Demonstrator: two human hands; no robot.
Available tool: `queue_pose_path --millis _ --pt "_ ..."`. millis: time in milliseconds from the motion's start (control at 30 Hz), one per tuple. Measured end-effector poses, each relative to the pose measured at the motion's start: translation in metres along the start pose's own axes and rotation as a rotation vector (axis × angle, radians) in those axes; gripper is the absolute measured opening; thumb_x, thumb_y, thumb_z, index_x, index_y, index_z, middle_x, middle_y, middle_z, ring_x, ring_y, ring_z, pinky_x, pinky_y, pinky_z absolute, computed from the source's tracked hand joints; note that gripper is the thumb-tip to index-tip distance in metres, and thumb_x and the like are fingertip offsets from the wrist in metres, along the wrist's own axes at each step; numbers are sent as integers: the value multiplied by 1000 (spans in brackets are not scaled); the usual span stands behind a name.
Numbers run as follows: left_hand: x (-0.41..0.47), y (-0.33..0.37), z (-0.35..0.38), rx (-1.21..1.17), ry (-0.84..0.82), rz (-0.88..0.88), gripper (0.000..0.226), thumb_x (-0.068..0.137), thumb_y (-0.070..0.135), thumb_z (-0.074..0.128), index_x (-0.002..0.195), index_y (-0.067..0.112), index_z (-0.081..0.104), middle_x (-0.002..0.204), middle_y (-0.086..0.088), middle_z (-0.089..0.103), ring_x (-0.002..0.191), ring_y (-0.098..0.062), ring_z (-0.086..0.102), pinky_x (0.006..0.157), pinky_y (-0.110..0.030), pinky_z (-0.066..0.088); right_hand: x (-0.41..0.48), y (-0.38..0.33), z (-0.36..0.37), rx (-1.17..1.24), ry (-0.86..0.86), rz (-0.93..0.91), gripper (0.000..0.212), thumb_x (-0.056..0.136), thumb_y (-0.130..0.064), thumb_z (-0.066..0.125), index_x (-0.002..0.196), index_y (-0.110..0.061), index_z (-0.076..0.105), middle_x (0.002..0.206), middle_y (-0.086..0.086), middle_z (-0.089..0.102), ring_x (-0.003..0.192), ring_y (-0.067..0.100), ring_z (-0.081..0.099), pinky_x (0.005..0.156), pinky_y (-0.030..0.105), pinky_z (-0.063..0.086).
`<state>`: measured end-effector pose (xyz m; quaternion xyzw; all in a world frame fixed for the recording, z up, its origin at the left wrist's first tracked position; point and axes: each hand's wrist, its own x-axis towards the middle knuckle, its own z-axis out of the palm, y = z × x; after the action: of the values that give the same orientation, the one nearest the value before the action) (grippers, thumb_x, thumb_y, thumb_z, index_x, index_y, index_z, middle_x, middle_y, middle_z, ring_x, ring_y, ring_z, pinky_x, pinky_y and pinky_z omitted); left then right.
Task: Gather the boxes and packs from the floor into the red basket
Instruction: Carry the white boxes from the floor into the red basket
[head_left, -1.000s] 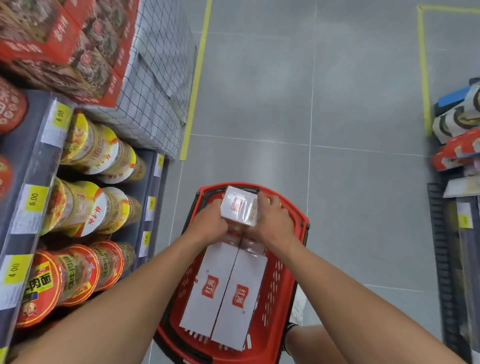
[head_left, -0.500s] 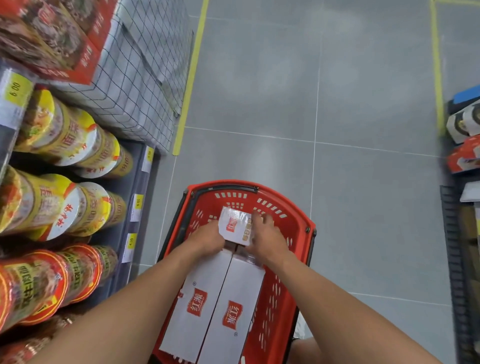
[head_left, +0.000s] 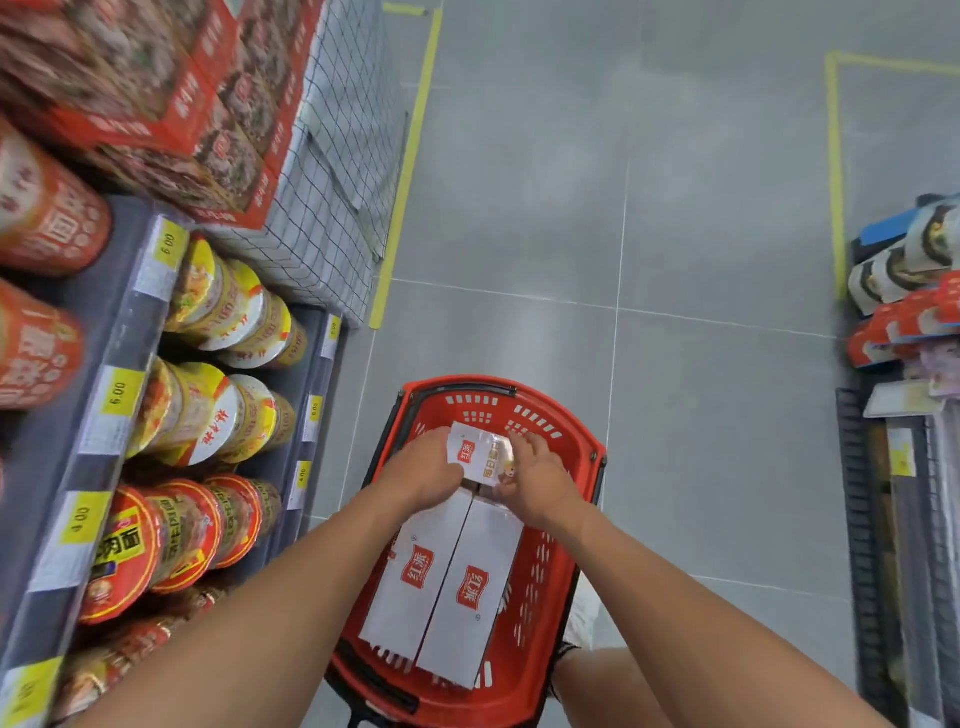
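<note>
The red basket (head_left: 587, 457) stands on the grey floor just in front of me. Two long white boxes (head_left: 447, 592) with red logos lie side by side in it. A small white pack (head_left: 480, 453) with a red logo sits low inside the basket, at the far end of the boxes. My left hand (head_left: 423, 470) holds its left edge and my right hand (head_left: 537, 475) holds its right edge. Whether the pack rests on the basket floor is hidden by my hands.
Shelves of instant noodle cups (head_left: 208, 415) with yellow price tags run along my left. A wire-mesh stand (head_left: 332, 197) with red cartons sits further up. Another shelf of packs (head_left: 904, 291) stands on the right. Yellow tape lines (head_left: 402, 187) mark the floor.
Both hands have lowered the small pack from above the basket rim down into the basket, beyond the two long boxes.
</note>
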<state>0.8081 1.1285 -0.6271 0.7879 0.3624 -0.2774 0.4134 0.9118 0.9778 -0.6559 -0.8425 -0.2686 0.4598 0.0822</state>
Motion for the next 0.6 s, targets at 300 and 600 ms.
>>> queue_pose_path --millis 300,600 --pt "-170 71 -90 227 144 147 47 97 33 56 143 26 46 146 -1 50 136 -26 49 106 -44 46 -156 -77 -105 -26 107 -103 101 89 -61 69 166 -21 16 172 8 19 157 29 19 125 47 25" --pt "-338 113 -137 427 375 175 72 100 52 49 159 22 21 164 -2 28 153 -25 21 122 -46 26 -312 -145 -200 -223 198 -306 102 84 -73 64 164 -30 16 171 2 18 155 26 23 118 51 37"
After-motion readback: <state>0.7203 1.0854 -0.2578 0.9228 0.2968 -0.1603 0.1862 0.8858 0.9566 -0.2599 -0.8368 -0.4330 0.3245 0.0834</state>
